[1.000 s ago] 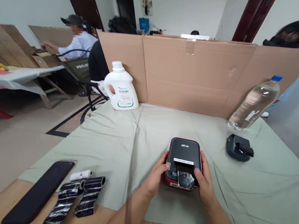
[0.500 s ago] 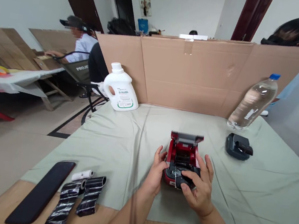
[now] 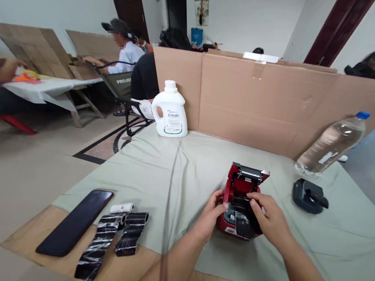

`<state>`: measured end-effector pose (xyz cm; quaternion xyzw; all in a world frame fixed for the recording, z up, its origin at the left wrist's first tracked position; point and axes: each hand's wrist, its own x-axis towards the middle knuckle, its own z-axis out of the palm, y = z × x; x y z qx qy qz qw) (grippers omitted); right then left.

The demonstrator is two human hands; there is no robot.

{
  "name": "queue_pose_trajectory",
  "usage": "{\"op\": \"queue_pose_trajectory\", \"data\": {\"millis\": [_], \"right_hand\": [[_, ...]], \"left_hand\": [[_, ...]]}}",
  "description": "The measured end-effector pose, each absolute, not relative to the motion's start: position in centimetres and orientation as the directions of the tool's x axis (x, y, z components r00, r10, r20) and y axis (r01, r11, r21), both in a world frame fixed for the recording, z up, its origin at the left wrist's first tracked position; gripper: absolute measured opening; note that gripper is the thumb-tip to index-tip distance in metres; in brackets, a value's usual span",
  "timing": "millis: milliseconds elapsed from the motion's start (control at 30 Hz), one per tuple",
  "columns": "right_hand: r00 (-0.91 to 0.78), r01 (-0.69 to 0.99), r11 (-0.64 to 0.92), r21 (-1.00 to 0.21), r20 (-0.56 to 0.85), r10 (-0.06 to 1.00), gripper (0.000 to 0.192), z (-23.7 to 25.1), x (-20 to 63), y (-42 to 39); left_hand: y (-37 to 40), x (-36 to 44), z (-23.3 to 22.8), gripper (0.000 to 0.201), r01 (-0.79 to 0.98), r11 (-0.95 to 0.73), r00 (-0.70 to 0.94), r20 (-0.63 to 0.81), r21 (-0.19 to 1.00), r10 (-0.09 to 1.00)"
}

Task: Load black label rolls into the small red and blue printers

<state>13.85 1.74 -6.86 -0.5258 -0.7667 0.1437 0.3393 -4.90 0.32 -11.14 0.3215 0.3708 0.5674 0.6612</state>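
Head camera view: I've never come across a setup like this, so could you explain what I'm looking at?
There is no robot here. One head-worn camera looks forward and down at a person's bare hands. The left hand holds the side of a boxy red-and-black device with its lid raised; the right hand has its fingertips at the open compartment, though contact is unclear. On the pale green cloth stand a white plastic jug and a clear, blue-capped plastic bottle, before a brown cardboard panel. A small dark grey device lies to the right.
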Motion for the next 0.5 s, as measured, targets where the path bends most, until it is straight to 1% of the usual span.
{"op": "queue_pose_trajectory", "data": {"millis": [67,133,200,233,300,367,433,500], "right_hand": [[-0.332,0.826,0.392,-0.405,0.211,0.919,0.032,-5.7,13.5,3.5],[-0.421,0.875,0.422,-0.236,0.055,0.905,0.035,-4.8,12.8,5.1],[-0.472,0.880,0.461,-0.117,-0.089,0.877,0.036,-4.3,12.1,6.2],[-0.481,0.877,0.474,-0.082,-0.149,0.864,0.035,-4.3,11.8,6.7],[-0.464,0.883,0.466,-0.054,-0.248,0.851,0.027,-4.3,11.5,7.4],[-0.434,0.898,0.434,-0.067,-0.288,0.854,0.019,-4.4,11.4,7.9],[-0.404,0.914,0.396,-0.086,-0.266,0.875,0.015,-4.5,11.4,8.2],[-0.384,0.923,0.371,-0.101,-0.213,0.898,0.017,-4.5,11.6,8.3]], "left_hand": [[0.3,-4.9,-11.1,0.050,-0.498,0.148,0.076,-0.127,0.855,0.989],[0.3,-4.9,-11.1,0.050,-0.486,0.156,0.066,-0.141,0.860,0.988],[0.3,-4.8,-11.2,0.051,-0.471,0.163,0.062,-0.152,0.867,0.986],[0.3,-4.7,-11.2,0.051,-0.461,0.165,0.063,-0.154,0.872,0.986],[0.3,-4.7,-11.5,0.052,-0.437,0.166,0.066,-0.152,0.884,0.986],[0.4,-4.8,-11.8,0.051,-0.407,0.160,0.053,-0.152,0.899,0.987],[0.5,-4.9,-12.0,0.050,-0.380,0.165,0.037,-0.163,0.910,0.986],[0.5,-4.9,-12.0,0.051,-0.373,0.179,0.030,-0.181,0.911,0.983]]}}
